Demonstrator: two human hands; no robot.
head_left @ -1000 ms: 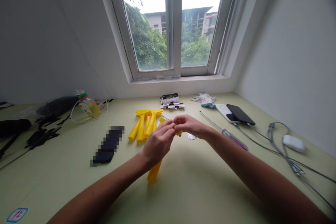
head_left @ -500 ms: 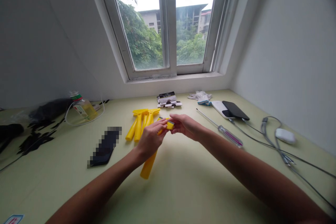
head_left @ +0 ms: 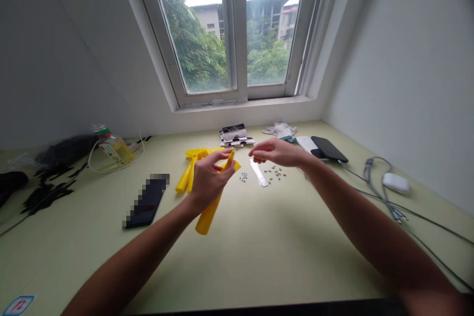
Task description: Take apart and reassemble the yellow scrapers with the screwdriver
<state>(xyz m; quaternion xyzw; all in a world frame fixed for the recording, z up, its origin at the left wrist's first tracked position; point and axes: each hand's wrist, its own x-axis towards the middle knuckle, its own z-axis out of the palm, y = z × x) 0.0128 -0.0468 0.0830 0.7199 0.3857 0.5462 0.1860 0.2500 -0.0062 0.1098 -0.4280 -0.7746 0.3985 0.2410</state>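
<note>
My left hand (head_left: pixel 209 177) is closed around a yellow plastic scraper (head_left: pixel 207 217), its handle slanting down toward me and its head raised between thumb and fingers. My right hand (head_left: pixel 273 152) hovers to the right of the scraper head, fingers curled together; whether anything small is in them I cannot make out. Under it lies a thin whitish strip (head_left: pixel 258 174). Left of the strip is a cluster of small nuts (head_left: pixel 243 177), and right of it are several loose screws (head_left: pixel 277 174). More yellow scrapers (head_left: pixel 182 180) lie behind my left hand, partly hidden.
A dark phone (head_left: pixel 146 205) lies left. Small boxes (head_left: pixel 234 133) and gloves (head_left: pixel 280 129) sit near the window wall. At right are a power bank (head_left: pixel 306 144), another phone (head_left: pixel 329 149), cables (head_left: pixel 385 197) and a white case (head_left: pixel 396 182). A bottle (head_left: pixel 114 150) stands far left.
My right hand has left the scraper head and moved up and right. The strip, nuts and screws now show. My left hand keeps hold of the scraper, its head turned.
</note>
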